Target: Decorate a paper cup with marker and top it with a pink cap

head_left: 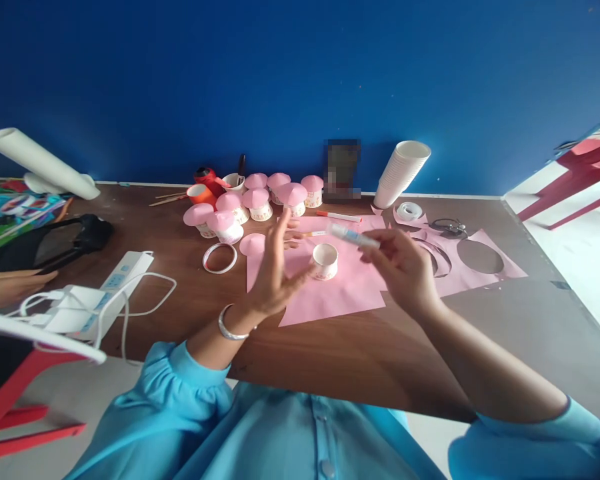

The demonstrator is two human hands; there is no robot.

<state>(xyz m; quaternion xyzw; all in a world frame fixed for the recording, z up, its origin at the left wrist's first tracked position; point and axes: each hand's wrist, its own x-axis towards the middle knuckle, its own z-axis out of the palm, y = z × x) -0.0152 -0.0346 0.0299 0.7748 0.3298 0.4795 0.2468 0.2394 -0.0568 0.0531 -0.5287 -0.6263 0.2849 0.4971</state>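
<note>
My right hand is closed round a white glue stick, held level above the pink paper sheet. My left hand is raised beside it with fingers stretched upward, holding nothing. Between the two hands a small upturned paper cup stands on the pink sheet. A pink paper circle lies at the sheet's left corner. A silver bangle sits on my left wrist.
Several pink-topped paper cups cluster at the back, with a tape ring, an orange pen, a white cup stack, a tape roll, scissors and cut pink scraps. A white power strip lies left. Another person's hand rests far left.
</note>
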